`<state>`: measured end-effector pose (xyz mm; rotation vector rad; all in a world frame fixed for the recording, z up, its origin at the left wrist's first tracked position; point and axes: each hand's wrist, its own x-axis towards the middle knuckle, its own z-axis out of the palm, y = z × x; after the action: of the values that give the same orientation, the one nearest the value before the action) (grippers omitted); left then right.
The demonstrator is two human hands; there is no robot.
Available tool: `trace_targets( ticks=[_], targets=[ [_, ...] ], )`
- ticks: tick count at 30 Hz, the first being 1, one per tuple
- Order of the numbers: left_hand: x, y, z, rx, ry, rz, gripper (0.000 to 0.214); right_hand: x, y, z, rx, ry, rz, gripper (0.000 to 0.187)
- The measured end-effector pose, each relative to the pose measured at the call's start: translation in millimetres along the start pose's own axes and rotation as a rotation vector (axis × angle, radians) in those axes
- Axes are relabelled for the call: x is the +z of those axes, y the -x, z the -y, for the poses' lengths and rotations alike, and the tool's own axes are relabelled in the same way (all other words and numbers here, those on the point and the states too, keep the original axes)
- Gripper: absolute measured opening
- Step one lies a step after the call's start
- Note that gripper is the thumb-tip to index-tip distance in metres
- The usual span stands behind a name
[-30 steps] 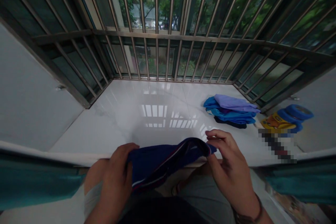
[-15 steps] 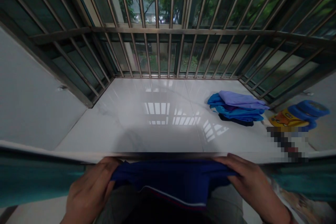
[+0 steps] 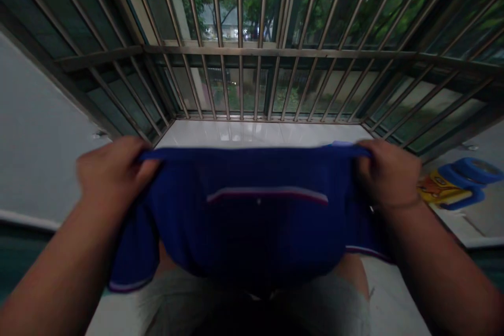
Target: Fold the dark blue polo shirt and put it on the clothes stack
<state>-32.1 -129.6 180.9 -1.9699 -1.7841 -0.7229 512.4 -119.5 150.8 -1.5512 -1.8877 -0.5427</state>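
Observation:
A dark blue short-sleeved shirt (image 3: 252,236) hangs stretched between my two hands, its upper edge pulled nearly straight. White and red trim runs across its upper middle and along the sleeve ends. My left hand (image 3: 114,168) is closed on the shirt's upper left corner, thumb toward the middle. At the upper right corner my right hand (image 3: 388,170) grips the cloth the same way. The shirt droops over my lap and hides most of the white sill. Of the folded clothes behind it, only a sliver of lilac cloth (image 3: 342,143) shows.
A white tiled window sill (image 3: 197,134) lies beyond the shirt. Metal window bars (image 3: 240,52) enclose it at the back and sides. On the right stands a yellow and blue bottle (image 3: 452,181). A light wall (image 3: 31,136) is at the left.
Both hands have risen and moved forward, wider apart, lifting the shirt from the sill's front edge. It now hangs spread open and covers the stack of folded clothes.

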Motion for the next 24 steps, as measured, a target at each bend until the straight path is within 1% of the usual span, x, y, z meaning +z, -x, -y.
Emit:
trace_targets(
  ticks=[2,3,4,5,6,7,8,9,10,12,14,16,17,18,19,21,24],
  targets=[
    [43.9,-83,-2,-0.026,-0.058,0.078,0.051,45,-81,-6,-0.061,0.047,0.067,0.052],
    [64.0,-119,-4,-0.031,-0.078,0.114,0.050,63,-115,-6,-0.069,0.047,0.075,0.057],
    [81.5,-148,-7,-0.046,-0.081,0.129,0.051,76,-141,-3,-0.076,0.044,0.083,0.056],
    [96.1,-169,-10,-0.032,-0.082,0.134,0.055,86,-159,1,-0.066,0.041,0.069,0.050],
    [108.1,-179,-15,-0.027,-0.068,0.129,0.058,92,-167,6,-0.058,0.038,0.052,0.043],
    [118.5,-179,-20,-0.013,-0.037,0.116,0.058,96,-166,13,-0.057,0.034,0.036,0.039],
    [128.3,-169,-26,0.012,0.010,0.107,0.057,99,-155,20,-0.068,0.021,0.025,0.039],
    [138.4,-150,-32,0.043,0.070,0.102,0.053,103,-136,29,-0.095,-0.001,0.032,0.038],
    [149.6,-123,-38,0.105,0.138,0.120,0.051,107,-110,38,-0.134,-0.030,0.049,0.034],
    [176.1,-54,-48,0.210,0.240,0.225,0.050,121,-43,57,-0.230,-0.174,0.169,0.031],
    [205.7,25,-57,0.270,0.286,0.388,0.052,142,32,72,-0.199,-0.252,0.322,0.036],
    [232.1,97,-61,0.259,0.255,0.557,0.058,163,103,83,-0.129,-0.256,0.489,0.047],
    [242.1,127,-62,0.242,0.231,0.614,0.061,171,133,86,-0.098,-0.239,0.579,0.054],
    [249.3,153,-62,0.215,0.208,0.626,0.064,178,160,88,-0.074,-0.222,0.656,0.058],
    [253.6,173,-61,0.191,0.189,0.620,0.067,182,181,88,-0.044,-0.207,0.693,0.061],
    [254.5,200,-59,0.158,0.161,0.584,0.069,184,211,86,-0.001,-0.187,0.712,0.064],
    [244.1,218,-59,0.142,0.142,0.541,0.068,177,234,81,0.017,-0.176,0.662,0.065]
  ],
)
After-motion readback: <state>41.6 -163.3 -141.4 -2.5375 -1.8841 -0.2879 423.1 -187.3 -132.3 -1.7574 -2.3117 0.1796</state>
